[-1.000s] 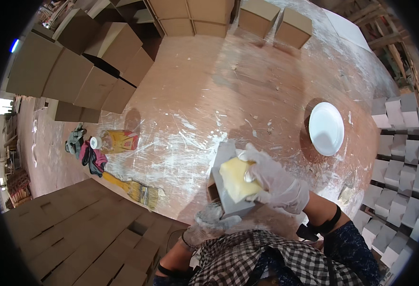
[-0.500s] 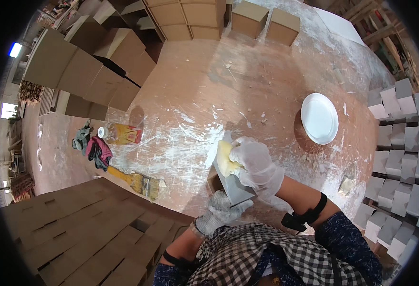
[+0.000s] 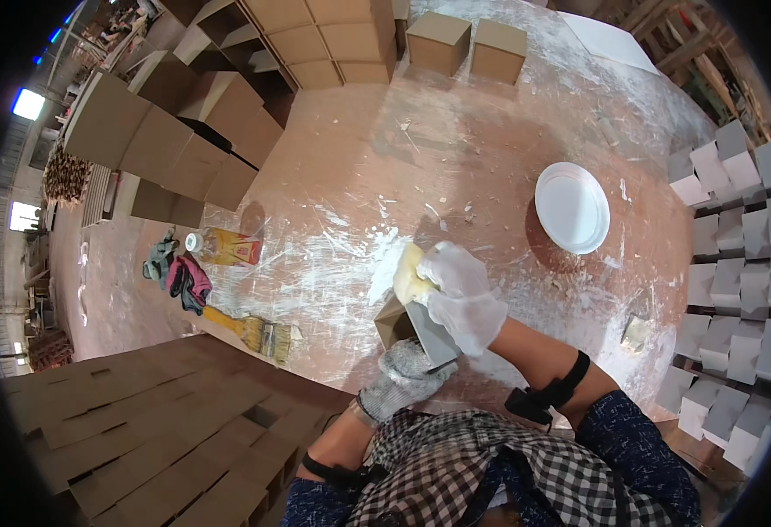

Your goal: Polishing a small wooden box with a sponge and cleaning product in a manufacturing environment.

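A small brown box (image 3: 394, 323) with a wet-looking grey side (image 3: 433, 332) is held low over the table, tilted. My left hand (image 3: 407, 379), in a grey knit glove, grips its near end. My right hand (image 3: 463, 294), in a loose whitish see-through glove, pinches a pale yellow sponge (image 3: 412, 274) at the box's far end. Part of the sponge is hidden under the fingers. To the right of that hand a white round dish (image 3: 572, 208) rests on the table.
Brown boxes (image 3: 166, 132) are stacked at far left, with two more (image 3: 498, 51) at the back. Grey-and-white boxes (image 3: 745, 342) fill racks on the right. A brush (image 3: 254, 335), a bottle (image 3: 227, 246) and crumpled gloves (image 3: 188, 283) lie left. Brown boxes (image 3: 157, 430) cover the near left.
The box has turned in my left hand, so more of its brown side shows and the grey side looks narrower. My right hand stays at its far end with the sponge. The view has shifted slightly.
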{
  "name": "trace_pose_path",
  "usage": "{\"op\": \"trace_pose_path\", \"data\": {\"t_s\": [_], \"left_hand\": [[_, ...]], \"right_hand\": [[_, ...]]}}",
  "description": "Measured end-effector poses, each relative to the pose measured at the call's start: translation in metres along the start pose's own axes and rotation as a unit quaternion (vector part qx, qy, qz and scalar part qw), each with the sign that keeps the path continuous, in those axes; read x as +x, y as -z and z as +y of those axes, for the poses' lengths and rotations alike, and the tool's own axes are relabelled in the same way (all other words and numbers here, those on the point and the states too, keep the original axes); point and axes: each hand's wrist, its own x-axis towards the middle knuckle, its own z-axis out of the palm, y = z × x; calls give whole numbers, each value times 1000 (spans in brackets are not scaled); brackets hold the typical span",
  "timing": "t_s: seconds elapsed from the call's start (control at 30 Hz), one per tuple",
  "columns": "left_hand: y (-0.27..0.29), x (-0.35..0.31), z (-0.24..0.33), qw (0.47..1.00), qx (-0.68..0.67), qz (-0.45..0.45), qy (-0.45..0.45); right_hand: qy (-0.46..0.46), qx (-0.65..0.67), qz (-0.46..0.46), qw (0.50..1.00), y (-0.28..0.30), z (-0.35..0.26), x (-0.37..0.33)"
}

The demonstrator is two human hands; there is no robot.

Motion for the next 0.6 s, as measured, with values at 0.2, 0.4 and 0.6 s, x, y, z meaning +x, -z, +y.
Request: {"op": "trace_pose_path", "data": {"t_s": [0.2,0.4,0.6], "left_hand": [[-55,7,-39,988,-139,-9,-61],[-34,-20,-41,995,-31,-89,-11],[18,-10,15,991,109,-73,-15]], "right_hand": [[117,-86,-66,987,17,-4,-85],[183,-9,-132,974,38,-2,-94],[143,-24,-61,988,28,-4,-33]]}}
